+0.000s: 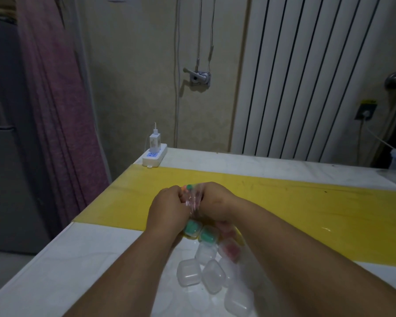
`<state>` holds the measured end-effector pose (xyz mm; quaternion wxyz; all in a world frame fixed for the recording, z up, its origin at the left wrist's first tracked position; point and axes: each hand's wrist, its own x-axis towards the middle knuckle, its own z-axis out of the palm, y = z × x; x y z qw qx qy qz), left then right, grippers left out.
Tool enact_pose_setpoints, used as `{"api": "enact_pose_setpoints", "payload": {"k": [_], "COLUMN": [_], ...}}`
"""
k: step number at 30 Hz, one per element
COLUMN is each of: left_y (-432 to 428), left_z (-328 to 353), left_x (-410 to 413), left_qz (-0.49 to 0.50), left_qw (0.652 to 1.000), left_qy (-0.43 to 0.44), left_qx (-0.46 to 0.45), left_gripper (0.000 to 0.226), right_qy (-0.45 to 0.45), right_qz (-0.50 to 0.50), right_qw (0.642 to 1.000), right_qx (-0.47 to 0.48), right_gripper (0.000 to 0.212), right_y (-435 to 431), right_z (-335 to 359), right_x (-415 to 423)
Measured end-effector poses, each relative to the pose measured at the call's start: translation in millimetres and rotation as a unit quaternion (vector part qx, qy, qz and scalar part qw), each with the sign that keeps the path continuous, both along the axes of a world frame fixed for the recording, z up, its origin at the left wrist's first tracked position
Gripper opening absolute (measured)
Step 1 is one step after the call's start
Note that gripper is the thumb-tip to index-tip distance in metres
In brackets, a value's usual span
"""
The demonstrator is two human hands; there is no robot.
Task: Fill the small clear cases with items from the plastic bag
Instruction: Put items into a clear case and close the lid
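A clear plastic bag (pixel 193 200) with small coloured items inside sits between my two hands above the table. My left hand (pixel 167 208) grips its left side with curled fingers. My right hand (pixel 215 202) grips its right side. Below my hands lie several small clear cases: two hold green items (pixel 207 234), one holds a pink item (pixel 230 249), and several clear ones (pixel 189 272) look empty. What exactly is in the bag is too blurred to tell.
The white table (pixel 101 252) carries a yellow strip (pixel 295 202) across its middle. A white power strip with a charger (pixel 154 154) stands at the far left corner. A radiator (pixel 306 76) and wall are behind; a curtain (pixel 55 99) hangs left.
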<state>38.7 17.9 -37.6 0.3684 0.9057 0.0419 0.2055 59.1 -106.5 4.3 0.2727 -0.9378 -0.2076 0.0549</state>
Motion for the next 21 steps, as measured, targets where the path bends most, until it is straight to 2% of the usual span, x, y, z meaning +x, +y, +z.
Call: {"api": "enact_pose_setpoints", "payload": {"k": [5, 7, 9, 10, 12, 15, 18, 21], "left_y": [-1.2, -1.8, -2.2, -2.1, -1.7, -1.1, -2.6, -4.0], "left_z": [0.8, 0.3, 0.2, 0.1, -0.7, -1.0, 0.9, 3.3], "left_x": [-0.7, -0.9, -0.9, -0.6, 0.0, 0.4, -1.9, -5.2], "left_qz": [0.011, 0.011, 0.019, 0.022, 0.028, 0.033, 0.038, 0.043], "left_qw": [0.999, 0.999, 0.999, 0.998, 0.998, 0.998, 0.998, 0.998], "left_qy": [0.017, 0.017, 0.019, 0.020, 0.021, 0.024, 0.024, 0.023], "left_qx": [0.036, 0.039, 0.046, 0.048, 0.051, 0.054, 0.053, 0.028], "left_gripper": [0.010, 0.008, 0.007, 0.006, 0.007, 0.009, 0.010, 0.007], "right_qy": [0.024, 0.030, 0.015, 0.007, -0.011, -0.041, -0.046, -0.047], "right_qz": [0.032, 0.009, -0.022, -0.037, -0.062, -0.110, -0.162, -0.193], "right_qw": [0.992, 0.988, 0.987, 0.987, 0.985, 0.971, 0.953, 0.935], "right_qx": [0.120, 0.151, 0.161, 0.157, 0.161, 0.209, 0.252, 0.293], "right_gripper": [0.010, 0.012, 0.034, 0.037, 0.030, 0.028, 0.017, 0.020], "right_y": [-5.8, -11.2, -16.4, -19.0, -23.5, -30.3, -40.7, -55.4], "right_z": [-1.2, -2.4, -2.7, -1.7, 0.4, -1.0, -3.4, -4.2], "right_x": [-3.7, -3.3, -0.8, -0.8, -3.8, -9.0, -16.0, -24.8]}}
